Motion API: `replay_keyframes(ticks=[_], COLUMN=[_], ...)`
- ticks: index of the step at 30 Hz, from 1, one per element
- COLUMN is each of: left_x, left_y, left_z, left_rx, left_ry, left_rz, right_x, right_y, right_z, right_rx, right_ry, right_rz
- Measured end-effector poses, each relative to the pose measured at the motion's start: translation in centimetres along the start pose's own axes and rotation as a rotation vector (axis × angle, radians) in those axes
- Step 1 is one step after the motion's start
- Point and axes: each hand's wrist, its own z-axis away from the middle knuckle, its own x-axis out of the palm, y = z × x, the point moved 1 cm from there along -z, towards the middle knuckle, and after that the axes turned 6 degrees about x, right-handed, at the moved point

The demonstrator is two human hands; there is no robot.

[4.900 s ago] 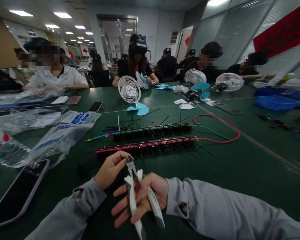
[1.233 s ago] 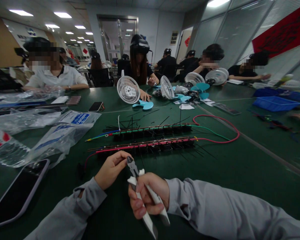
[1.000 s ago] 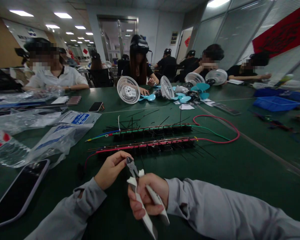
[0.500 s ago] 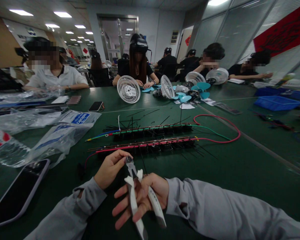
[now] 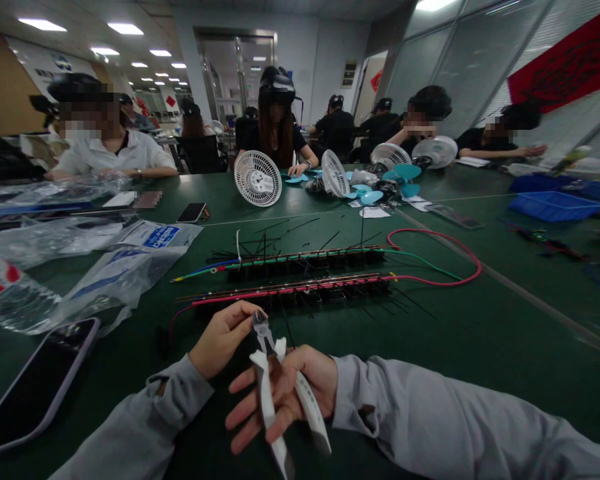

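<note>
White-handled cutters (image 5: 307, 407) rest in my right hand (image 5: 285, 393), their handles spread and the fingers stretched out around them. My left hand (image 5: 223, 339) is closed in a pinch beside the metal jaws; whatever is between thumb and forefinger is too small to name. Just beyond my hands lies a long black strip with a red wire (image 5: 280, 289) and many black cable-tie ends sticking out. Behind it is a similar strip with a green wire (image 5: 310, 257). A loop of red wire (image 5: 473, 257) curves out at their right.
A phone (image 5: 35, 387) and plastic bags (image 5: 130, 267) lie at the left, with a small black device (image 5: 193, 213) farther back. White fan grilles (image 5: 258, 179), blue fan blades (image 5: 370, 195) and a blue tray (image 5: 557, 207) stand beyond. Several people sit around.
The cutters and both my hands have barely moved. Across the table, the middle person's hands have shifted slightly near the fan grille.
</note>
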Motion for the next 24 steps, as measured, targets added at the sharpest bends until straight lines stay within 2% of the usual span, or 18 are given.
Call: replay_keyframes(ticks=[10, 16, 24], left_x=[0.1, 0.0, 0.0], left_y=[0.2, 0.1, 0.2], left_z=[-0.1, -0.1, -0.1], left_rx=[0.042, 0.033, 0.026], left_ry=[-0.016, -0.011, -0.021], left_rz=[-0.001, -0.002, -0.009], right_x=[-0.9, -1.1, -1.3], right_y=[0.2, 0.2, 0.6], right_z=[-0.3, -0.3, -0.6], right_rx=[0.004, -0.018, -0.037], right_ry=[0.057, 0.001, 0.03], right_rz=[0.001, -0.014, -0.005])
